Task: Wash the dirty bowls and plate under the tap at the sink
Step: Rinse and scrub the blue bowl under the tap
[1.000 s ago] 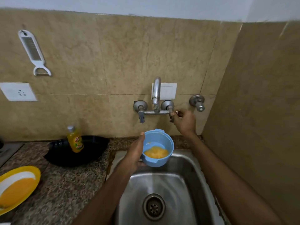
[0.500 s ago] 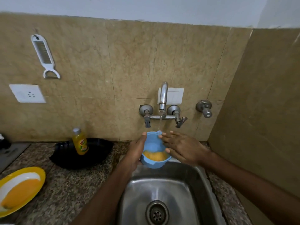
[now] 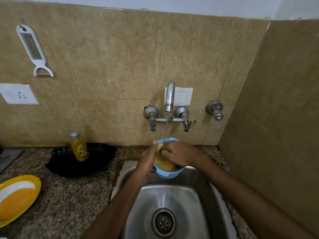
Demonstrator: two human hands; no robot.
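Your left hand (image 3: 147, 163) grips the blue bowl (image 3: 168, 173) from its left side, palm against the outer wall and thumb hooked over the far rim. It holds the bowl tilted toward you above the back edge of the steel sink (image 3: 174, 195). Your right hand (image 3: 179, 155) reaches in from the right with the wrist bent and the fingers dipped into the bowl. Their tips are hidden in cloudy yellow water, so it cannot be told whether they clench anything. A thin stream (image 3: 167, 125) falls from the tap (image 3: 169, 97) into the bowl.

Half a second ago your right hand lay flat across the rim with its fingers stretched out; a second ago it was up at the right tap lever (image 3: 189, 125). The orange residue in the bowl has turned paler and murkier.

The yellow plate (image 3: 37, 183), smeared with orange, sits on the granite counter (image 3: 69, 195) at far left, well apart from the sink.
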